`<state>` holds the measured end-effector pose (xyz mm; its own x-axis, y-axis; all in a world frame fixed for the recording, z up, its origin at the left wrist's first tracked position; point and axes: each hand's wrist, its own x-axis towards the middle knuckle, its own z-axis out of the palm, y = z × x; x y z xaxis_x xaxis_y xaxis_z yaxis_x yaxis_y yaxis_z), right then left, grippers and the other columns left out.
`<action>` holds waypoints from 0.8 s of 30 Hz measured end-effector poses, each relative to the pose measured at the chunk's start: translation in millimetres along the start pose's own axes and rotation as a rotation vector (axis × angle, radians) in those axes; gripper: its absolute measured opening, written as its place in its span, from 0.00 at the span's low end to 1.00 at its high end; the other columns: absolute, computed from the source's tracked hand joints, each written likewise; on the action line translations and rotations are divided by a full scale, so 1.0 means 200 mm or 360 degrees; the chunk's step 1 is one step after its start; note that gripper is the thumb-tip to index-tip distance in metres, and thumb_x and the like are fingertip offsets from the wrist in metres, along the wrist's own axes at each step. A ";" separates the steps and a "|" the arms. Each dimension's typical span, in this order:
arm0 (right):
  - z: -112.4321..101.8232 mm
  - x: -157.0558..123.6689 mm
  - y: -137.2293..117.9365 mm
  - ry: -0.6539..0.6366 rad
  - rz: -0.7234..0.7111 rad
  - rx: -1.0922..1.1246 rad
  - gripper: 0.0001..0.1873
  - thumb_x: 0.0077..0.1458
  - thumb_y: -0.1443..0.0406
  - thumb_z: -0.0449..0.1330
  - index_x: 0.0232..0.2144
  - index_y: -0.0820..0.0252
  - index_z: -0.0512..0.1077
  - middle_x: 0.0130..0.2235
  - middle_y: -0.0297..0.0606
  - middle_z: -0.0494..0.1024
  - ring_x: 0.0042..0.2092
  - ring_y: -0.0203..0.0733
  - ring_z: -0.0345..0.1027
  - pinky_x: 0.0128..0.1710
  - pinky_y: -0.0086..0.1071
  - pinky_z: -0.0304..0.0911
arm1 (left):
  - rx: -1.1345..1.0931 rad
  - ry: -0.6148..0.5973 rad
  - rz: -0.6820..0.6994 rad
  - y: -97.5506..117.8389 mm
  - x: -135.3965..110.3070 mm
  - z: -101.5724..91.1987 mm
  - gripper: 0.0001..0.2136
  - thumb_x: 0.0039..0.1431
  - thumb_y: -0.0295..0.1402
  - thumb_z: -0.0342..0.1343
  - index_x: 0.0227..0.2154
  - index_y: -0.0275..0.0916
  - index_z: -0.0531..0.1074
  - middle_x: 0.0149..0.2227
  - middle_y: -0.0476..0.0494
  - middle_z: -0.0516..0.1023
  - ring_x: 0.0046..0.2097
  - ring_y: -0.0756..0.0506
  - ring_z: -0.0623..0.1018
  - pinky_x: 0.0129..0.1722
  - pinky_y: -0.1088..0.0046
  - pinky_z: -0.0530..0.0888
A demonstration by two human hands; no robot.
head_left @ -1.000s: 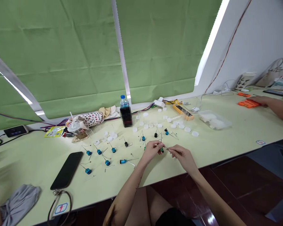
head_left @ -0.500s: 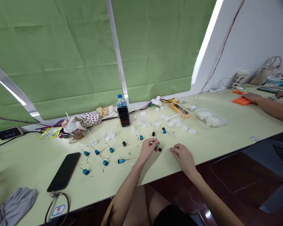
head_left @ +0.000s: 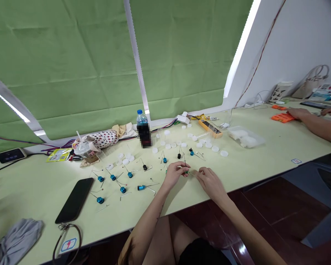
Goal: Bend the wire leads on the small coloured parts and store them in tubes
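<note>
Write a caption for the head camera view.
Left hand and right hand meet at a small green component among blue components.

A small green capacitor (head_left: 186, 172) with thin wire legs sits held between the left hand (head_left: 174, 174) and right hand (head_left: 209, 183).

Tiny green component (head_left: 186, 172), mostly hidden

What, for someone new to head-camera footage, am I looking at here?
One camera worn on a person's head looks down at their bare hands, so you see what they see. Their left hand seems to pinch a small wired component, with their right hand close beside it. On the pale green bench lie small blue components with wire legs, white bottle caps and a black phone. Far right, another person's hand sits by an orange object.
</note>
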<state>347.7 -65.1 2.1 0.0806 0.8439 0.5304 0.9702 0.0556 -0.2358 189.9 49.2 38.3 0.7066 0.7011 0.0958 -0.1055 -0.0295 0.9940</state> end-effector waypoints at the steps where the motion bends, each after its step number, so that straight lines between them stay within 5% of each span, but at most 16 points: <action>1: -0.01 0.01 -0.01 0.0040 0.0076 0.0129 0.16 0.62 0.62 0.47 0.46 0.54 0.71 0.38 0.44 0.72 0.39 0.45 0.65 0.39 0.37 0.62 | 0.0034 -0.0007 0.0011 0.00 0.00 0.00 0.11 0.49 0.37 0.58 0.31 0.33 0.75 0.31 0.43 0.75 0.26 0.51 0.73 0.29 0.74 0.72; 7: -0.10 0.13 -0.13 0.0157 0.0637 0.1225 0.18 0.59 0.55 0.51 0.44 0.58 0.70 0.34 0.39 0.73 0.31 0.38 0.65 0.32 0.33 0.64 | 0.0323 -0.0150 0.0024 0.03 -0.04 0.04 0.09 0.48 0.37 0.59 0.29 0.36 0.75 0.28 0.46 0.75 0.24 0.52 0.71 0.28 0.75 0.70; 12: -0.12 0.20 -0.16 0.0264 0.0720 0.1586 0.15 0.54 0.54 0.57 0.35 0.61 0.71 0.30 0.37 0.73 0.28 0.35 0.64 0.29 0.30 0.64 | 0.0307 -0.0260 -0.0036 0.02 -0.04 0.05 0.11 0.46 0.38 0.62 0.29 0.35 0.75 0.27 0.46 0.74 0.24 0.52 0.70 0.27 0.75 0.69; 17: -0.11 0.16 -0.05 0.0528 0.0504 0.1078 0.12 0.57 0.58 0.54 0.35 0.60 0.71 0.33 0.40 0.75 0.31 0.38 0.68 0.33 0.32 0.67 | 0.0719 -0.0122 0.0040 0.03 -0.09 0.04 0.10 0.48 0.34 0.60 0.33 0.37 0.77 0.31 0.45 0.73 0.30 0.48 0.72 0.33 0.73 0.70; 21: -0.05 0.04 0.04 0.0201 0.0043 0.0330 0.14 0.61 0.64 0.49 0.39 0.58 0.74 0.40 0.43 0.77 0.40 0.42 0.71 0.41 0.35 0.67 | 0.1219 -0.0147 0.0164 -0.01 -0.21 0.09 0.12 0.54 0.24 0.51 0.38 0.39 0.75 0.36 0.44 0.71 0.38 0.46 0.72 0.41 0.71 0.69; 24: 0.01 -0.05 0.10 0.0028 -0.0111 0.0122 0.18 0.61 0.68 0.44 0.45 0.57 0.73 0.45 0.45 0.75 0.44 0.44 0.71 0.42 0.36 0.69 | 0.1423 -0.0067 0.0265 -0.06 -0.28 0.14 0.14 0.54 0.20 0.47 0.41 0.39 0.70 0.40 0.43 0.70 0.40 0.45 0.72 0.41 0.69 0.69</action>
<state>365.0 -71.1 -10.3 0.0183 0.8272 0.5616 0.9533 0.1550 -0.2594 170.4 -9.6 22.4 0.7577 0.6122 0.2260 0.3613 -0.6820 0.6359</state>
